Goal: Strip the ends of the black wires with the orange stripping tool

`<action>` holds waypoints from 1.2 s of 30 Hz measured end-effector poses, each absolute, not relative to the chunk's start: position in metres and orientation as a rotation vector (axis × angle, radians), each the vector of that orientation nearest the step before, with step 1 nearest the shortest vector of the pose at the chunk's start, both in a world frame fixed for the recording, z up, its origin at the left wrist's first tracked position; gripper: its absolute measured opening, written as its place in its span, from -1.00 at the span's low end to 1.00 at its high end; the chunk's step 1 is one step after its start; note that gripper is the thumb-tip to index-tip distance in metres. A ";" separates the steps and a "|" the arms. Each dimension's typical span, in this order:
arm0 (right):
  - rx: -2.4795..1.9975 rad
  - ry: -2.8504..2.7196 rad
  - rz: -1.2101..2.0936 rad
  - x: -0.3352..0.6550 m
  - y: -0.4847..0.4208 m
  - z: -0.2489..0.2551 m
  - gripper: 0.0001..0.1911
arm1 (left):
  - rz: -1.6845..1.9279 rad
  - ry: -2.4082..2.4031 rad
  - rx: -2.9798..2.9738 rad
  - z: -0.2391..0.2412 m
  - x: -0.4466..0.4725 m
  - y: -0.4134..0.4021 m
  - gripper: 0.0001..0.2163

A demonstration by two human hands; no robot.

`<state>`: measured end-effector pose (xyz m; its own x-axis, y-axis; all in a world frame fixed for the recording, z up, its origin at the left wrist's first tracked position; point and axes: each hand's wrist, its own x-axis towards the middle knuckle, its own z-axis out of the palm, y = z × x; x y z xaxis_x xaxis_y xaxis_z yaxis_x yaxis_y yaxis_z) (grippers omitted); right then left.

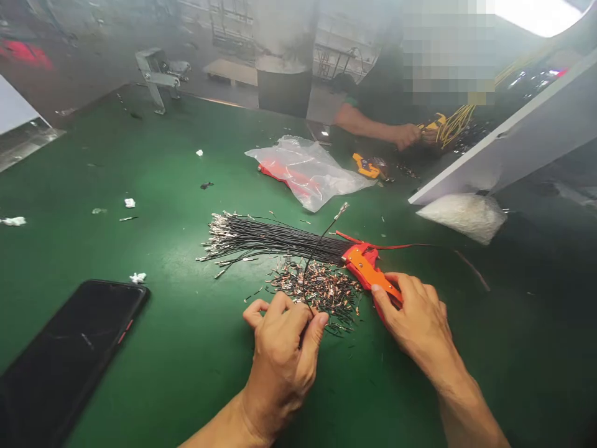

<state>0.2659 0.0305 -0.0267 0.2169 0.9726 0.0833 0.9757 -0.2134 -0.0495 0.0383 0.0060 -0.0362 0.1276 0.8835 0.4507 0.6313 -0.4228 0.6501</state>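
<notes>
Pinched between the thumb and fingers of my left hand (286, 348) is a single black wire (319, 242), its metal terminal pointing up and to the right. My right hand (417, 317) is wrapped round the handles of a red and orange wire stripper (373, 270). The stripper's head lies against the right end of a bundle of black wires (280, 236), whose silvery terminals fan out at the left. Under the bundle, just beyond my left hand, spreads a pile of short wire scraps (321, 286) with bits of copper showing.
A black phone (69, 354) lies at the left. Farther back are a clear plastic bag (312, 168) over something red, a yellow-orange tool (366, 166), a metal bracket (158, 78) and a white bag (464, 214). Across the table a co-worker's hand (405, 135) holds a yellow tool beside yellow wires.
</notes>
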 end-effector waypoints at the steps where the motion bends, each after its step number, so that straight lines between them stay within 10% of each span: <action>1: -2.383 -1.914 -0.057 0.267 0.030 -0.026 -0.63 | 1.184 1.476 2.112 -0.037 0.038 0.006 -0.77; 18: -2.302 -2.121 0.320 0.309 0.011 -0.019 -0.26 | 1.323 1.486 1.580 -0.038 0.036 0.014 -0.81; 31: -2.360 -1.722 0.509 0.296 0.023 0.001 -0.83 | 1.331 1.303 0.947 -0.026 0.025 0.035 -0.78; 36: -1.985 -1.530 0.924 0.295 0.020 0.024 -0.69 | 1.457 1.264 0.878 -0.006 0.019 0.035 -0.78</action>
<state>0.2949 0.0202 0.0235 0.1530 0.9619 -0.2265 0.6485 -0.2707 -0.7115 0.0193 0.0348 -0.0059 -0.2606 0.9625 -0.0755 -0.2104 0.0198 0.9774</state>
